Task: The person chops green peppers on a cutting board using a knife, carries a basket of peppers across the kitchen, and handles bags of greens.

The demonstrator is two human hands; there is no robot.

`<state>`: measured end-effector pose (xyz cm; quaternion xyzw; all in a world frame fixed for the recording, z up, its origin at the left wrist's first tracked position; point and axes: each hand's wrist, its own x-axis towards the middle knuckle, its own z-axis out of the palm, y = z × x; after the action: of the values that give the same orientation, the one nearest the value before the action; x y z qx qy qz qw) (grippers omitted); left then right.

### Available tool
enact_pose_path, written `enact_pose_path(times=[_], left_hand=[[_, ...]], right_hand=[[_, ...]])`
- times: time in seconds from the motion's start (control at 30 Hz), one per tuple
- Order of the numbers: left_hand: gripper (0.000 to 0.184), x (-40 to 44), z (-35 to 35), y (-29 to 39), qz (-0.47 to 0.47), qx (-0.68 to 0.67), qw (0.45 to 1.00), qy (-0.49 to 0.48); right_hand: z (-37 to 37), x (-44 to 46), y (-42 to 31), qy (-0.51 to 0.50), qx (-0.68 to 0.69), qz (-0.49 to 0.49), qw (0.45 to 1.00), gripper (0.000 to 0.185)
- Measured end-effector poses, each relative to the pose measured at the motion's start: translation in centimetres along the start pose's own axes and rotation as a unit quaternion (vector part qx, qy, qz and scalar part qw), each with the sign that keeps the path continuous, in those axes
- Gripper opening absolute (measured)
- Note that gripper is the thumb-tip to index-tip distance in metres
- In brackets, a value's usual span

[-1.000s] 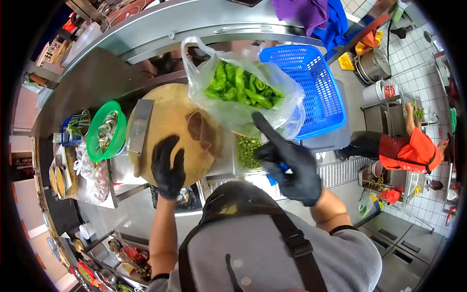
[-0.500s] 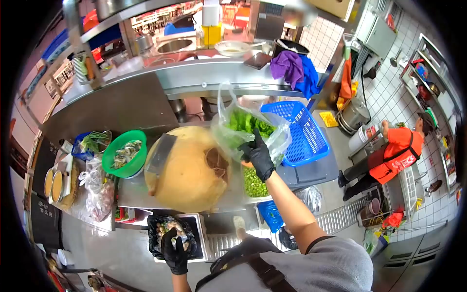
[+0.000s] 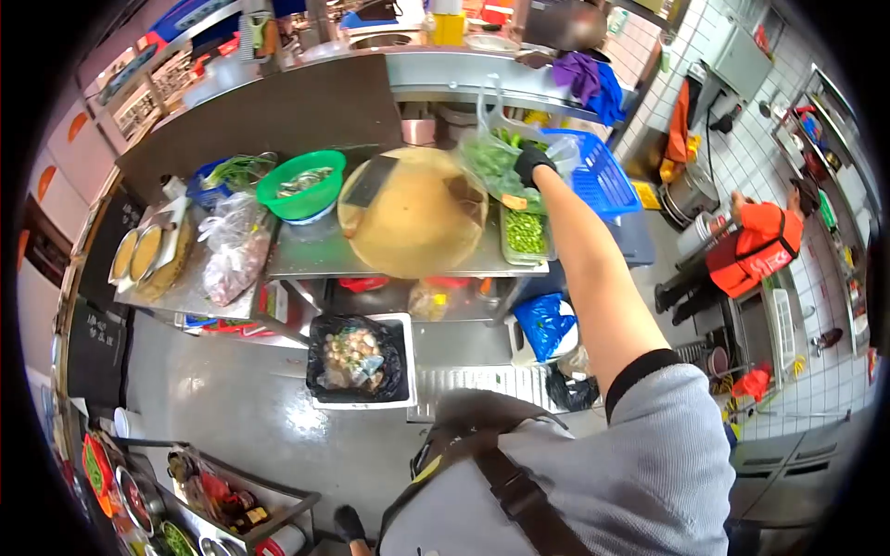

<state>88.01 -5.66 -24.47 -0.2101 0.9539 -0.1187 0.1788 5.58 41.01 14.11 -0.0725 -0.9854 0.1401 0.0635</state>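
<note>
My right hand, in a black glove, reaches into the mouth of a clear plastic bag of green leafy vegetables; its fingertips are hidden there. The bag stands between a round wooden chopping board and a blue plastic basket. A cleaver lies flat on the board's left side. Just below the bag sits a container of chopped greens. Low at the bottom edge, my left hand, also black-gloved, hangs away from the counter. Its fingers are too small and dark to read.
Left of the board are a green colander and a bag of pale pink food. A black-lined bin stands on the floor below. At right, a person in an orange shirt stands by a sink. A metal cart is at lower left.
My right hand has gone from over the bag's front deeper into its mouth. My left hand has dropped from above the bin to the bottom edge. The view has shifted.
</note>
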Motion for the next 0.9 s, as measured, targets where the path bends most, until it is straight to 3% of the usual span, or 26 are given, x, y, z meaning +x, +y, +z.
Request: enact_pose_path(times=[0.07,0.13,0.17,0.27,0.3,0.47,0.57,0.67,0.7,0.77,0.8,0.87,0.9], left_hand=[[0.018,-2.5,0.7,0.6,-0.029,-0.075,0.985,-0.154],[0.017,-3.4,0.0,0.7,-0.121,-0.241,0.943,-0.195],[0.017,-3.4,-0.3,0.6,-0.149,-0.299,0.922,-0.197],[0.017,-2.9,-1.4,0.6,-0.185,-0.425,0.867,-0.183],[0.017,-2.7,-1.8,0.6,-0.191,-0.458,0.851,-0.174],[0.016,-5.1,-2.2,0.8,-0.257,-0.614,0.737,-0.115],[0.016,-7.3,-3.4,2.8,-0.335,-0.662,0.665,-0.088],[0.018,-5.6,-12.4,3.2,-0.363,-0.581,0.725,-0.066],[0.019,-5.6,-11.4,3.1,-0.353,-0.581,0.731,-0.058],[0.024,-6.2,-7.6,3.7,-0.324,-0.585,0.742,-0.042],[0.023,-6.8,-6.1,3.9,-0.341,-0.663,0.664,-0.053],[0.021,-7.3,-4.6,3.4,-0.379,-0.788,0.486,-0.006],[0.02,-7.3,-4.8,2.4,-0.41,-0.792,0.452,-0.012]], right_hand=[[1.6,1.6,1.1,0.01,-0.022,0.016,1.0,0.059],[0.6,2.1,1.2,-0.139,-0.015,0.055,0.989,0.064],[0.0,2.3,1.2,-0.212,-0.016,0.073,0.974,0.067],[1.4,1.2,0.5,-0.166,-0.02,0.049,0.985,0.061],[3.8,3.5,2.0,-0.215,-0.033,0.029,0.976,0.018],[6.0,5.4,0.7,-0.143,-0.065,-0.078,0.985,0.021],[9.1,9.2,-0.2,-0.158,0.017,-0.101,0.982,0.023],[14.3,12.1,-0.6,-0.179,0.155,-0.075,0.969,0.025],[14.7,9.8,-2.5,-0.118,0.089,-0.166,0.975,0.022],[17.1,2.1,-6.8,0.073,-0.011,-0.413,0.908,0.019],[18.9,-1.9,-9.0,0.092,0.002,-0.477,0.874,0.02],[25.4,-5.7,-10.4,-0.074,0.085,-0.414,0.903,0.021],[28.8,-7.4,-11.0,-0.146,0.122,-0.367,0.911,0.026]])
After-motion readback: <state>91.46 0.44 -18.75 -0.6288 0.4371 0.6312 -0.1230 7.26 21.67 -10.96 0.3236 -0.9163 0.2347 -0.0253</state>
